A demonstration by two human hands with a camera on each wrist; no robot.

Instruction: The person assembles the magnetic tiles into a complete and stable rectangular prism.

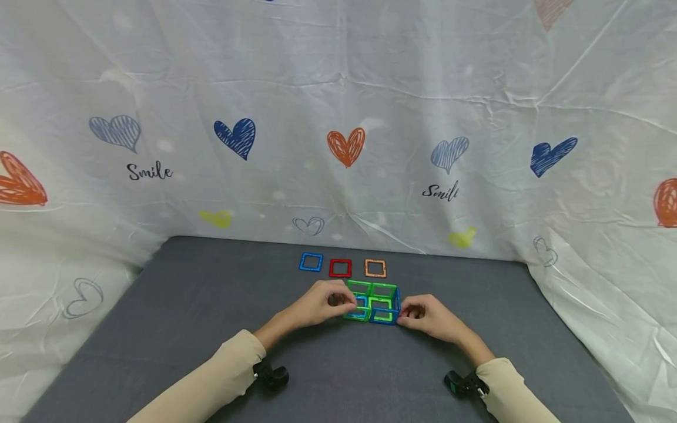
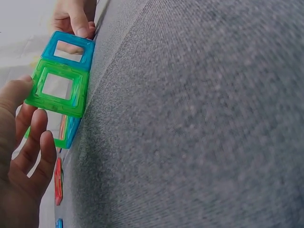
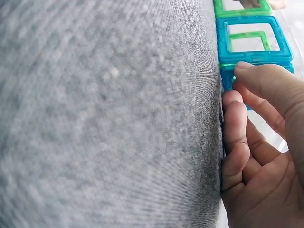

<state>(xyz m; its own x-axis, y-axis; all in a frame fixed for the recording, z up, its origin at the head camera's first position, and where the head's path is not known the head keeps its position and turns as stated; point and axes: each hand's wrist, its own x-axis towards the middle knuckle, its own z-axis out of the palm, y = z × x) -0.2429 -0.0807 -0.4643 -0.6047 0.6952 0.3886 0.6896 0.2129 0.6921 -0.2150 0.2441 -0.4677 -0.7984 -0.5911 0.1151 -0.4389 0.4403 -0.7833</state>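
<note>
Between the hands on the table stands a low box-like frame of square magnetic tiles, green and blue. My left hand [image 1: 329, 302] is at its left end; thumb and index finger pinch the upper corner of the front green magnetic tile [image 2: 57, 107], the other fingers loosely bent. At the right end, my right hand [image 1: 429, 317] pinches the lower corner by the front blue magnetic tile [image 3: 256, 56] with thumb and index finger. Its remaining fingers curl against the table. Green tiles [image 1: 384, 286] form the back wall. The fingers partly hide the frame's left end.
Behind the frame, a blue square tile [image 1: 311, 254], a red one [image 1: 341, 276] and an orange one [image 1: 375, 276] lie flat in a row. The grey table [image 1: 211, 282] meets a white cloth [image 1: 296, 194] printed with hearts at its back edge.
</note>
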